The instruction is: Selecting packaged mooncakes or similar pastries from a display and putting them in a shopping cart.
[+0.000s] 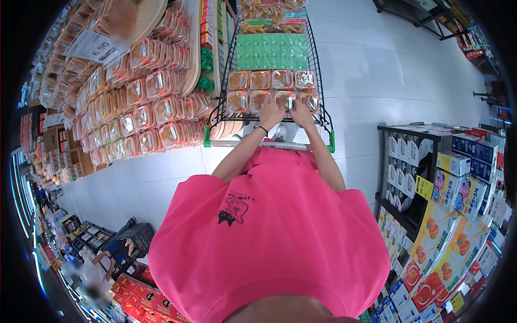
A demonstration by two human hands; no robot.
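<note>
Before me stands a wire shopping cart [319,76] with a grey handle bar and green ends. Its near part holds clear-wrapped packs of baked goods [238,101] in two rows. My left hand [271,113] touches a pack in the near row, wearing a dark band on the wrist. Close beside it on the right, my right hand [301,114] rests its fingers at another wrapped pack [284,101]. Whether either hand grips a pack is unclear. Beyond the baked goods lie small green boxes [271,51] in rows, then bags of brown twisted snacks [264,14].
A tiered display of wrapped baked goods [145,117] stands close at the left, with a price sign [93,46]. At the right is a black rack [408,129] beside stacked drink cartons [432,230]. People [95,270] and a dark basket [139,240] are at lower left.
</note>
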